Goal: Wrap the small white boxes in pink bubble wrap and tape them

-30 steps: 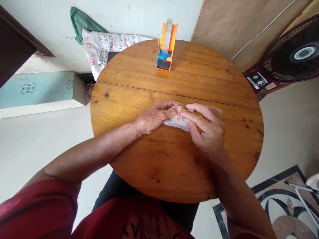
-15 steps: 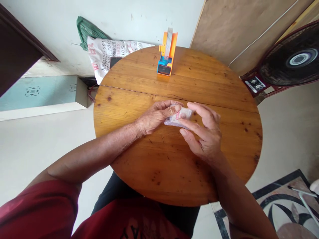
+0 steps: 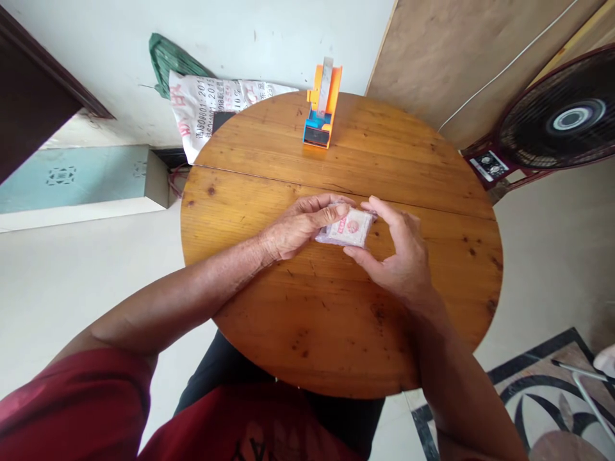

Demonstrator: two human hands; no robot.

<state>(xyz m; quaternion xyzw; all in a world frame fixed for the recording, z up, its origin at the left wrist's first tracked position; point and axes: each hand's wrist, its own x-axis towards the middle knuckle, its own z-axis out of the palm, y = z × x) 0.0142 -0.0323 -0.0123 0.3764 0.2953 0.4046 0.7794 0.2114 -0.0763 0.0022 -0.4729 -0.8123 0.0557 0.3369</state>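
Observation:
My left hand grips a small flat packet by its left side, thumb on top. The packet is whitish with pink-red print and a round picture, and clear crinkled plastic wraps it. On its right, my right hand is curved with thumb and fingers spread apart; the fingertips are close to the packet's far right corner and the thumb is near its lower edge. Whether they touch the plastic I cannot tell. Both hands are over the round wooden table.
An orange and blue tape dispenser with a roll of tape stands at the table's far side. Behind the table are a printed white sack and a green bag. A dark red fan stands to the right.
My right hand's fingers have lifted off the packet's face and opened into a wider curve, so the round picture now shows. My left hand keeps its hold.

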